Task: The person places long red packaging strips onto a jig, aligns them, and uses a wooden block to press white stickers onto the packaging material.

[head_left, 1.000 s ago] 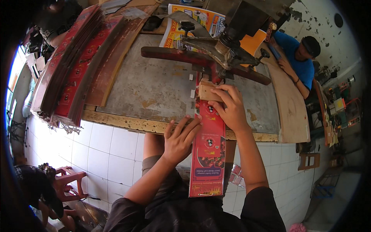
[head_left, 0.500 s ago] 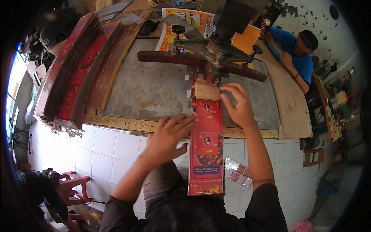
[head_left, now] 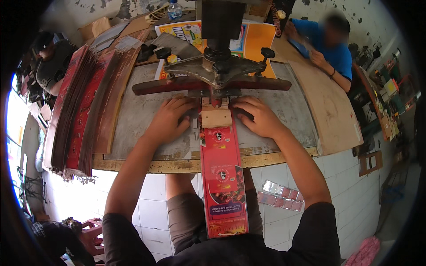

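A long red printed strip (head_left: 222,153) lies lengthwise from the press out over the table's front edge toward my lap. Across its far part sits a small light wooden block (head_left: 216,119), directly below the head of a dark metal press (head_left: 217,71). My left hand (head_left: 171,117) rests on the table left of the block, fingers reaching toward the strip's far end, thumb apart. On the other side my right hand (head_left: 259,116) lies with fingers stretched toward the block's right edge. Neither hand visibly grips anything; contact of the fingertips with the strip or block is hard to tell.
Stacks of red printed strips (head_left: 86,115) stand at the left. A wooden board (head_left: 326,106) borders the right side. Printed sheets (head_left: 259,40) and a water bottle (head_left: 174,10) lie behind the press. A person in blue (head_left: 326,48) sits at the right; another is at the left.
My left hand has moved from above the strip to the table left of the block. My right hand has lowered beside the block. The whole view has shifted.
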